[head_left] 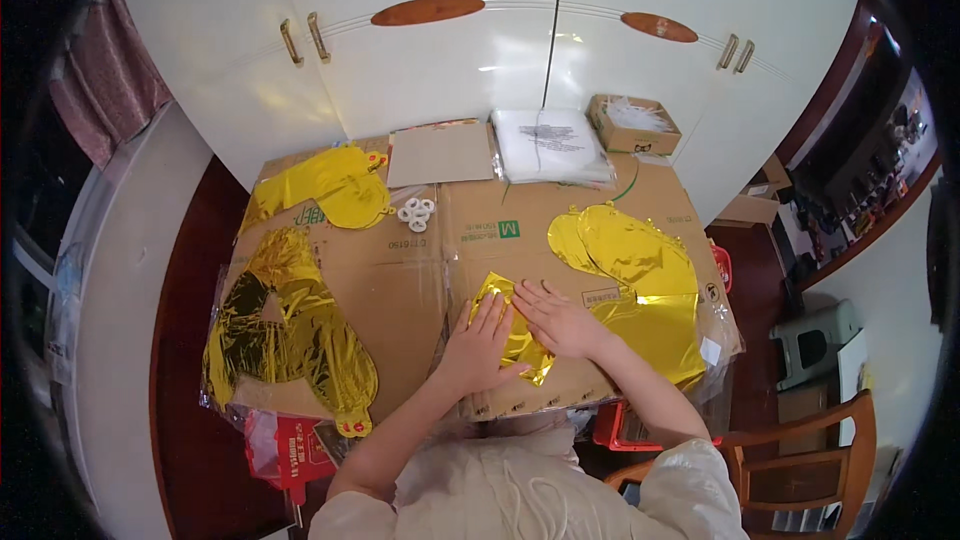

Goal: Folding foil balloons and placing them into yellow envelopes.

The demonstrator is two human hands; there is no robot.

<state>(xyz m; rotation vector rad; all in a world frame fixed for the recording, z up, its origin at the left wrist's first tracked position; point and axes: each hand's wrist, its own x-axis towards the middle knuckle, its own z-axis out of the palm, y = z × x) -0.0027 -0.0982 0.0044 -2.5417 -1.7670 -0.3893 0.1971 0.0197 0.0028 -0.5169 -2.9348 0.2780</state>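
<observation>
A folded gold foil balloon lies on the cardboard-covered table in front of me. My left hand rests flat on its left side with the fingers stretched out. From the right, my right hand lies across its upper right part, fingers extended and slightly apart. Both palms press down on the foil, which shows between and below them. Close to my right forearm is a pile of flat gold foil balloons. Another crumpled, shiny gold foil balloon is spread out at the left, apart from my left hand.
More gold foil lies at the far left. Several white rings sit near a grey board. Farther right are a stack of clear plastic bags and a small cardboard box. A wooden chair stands at the lower right.
</observation>
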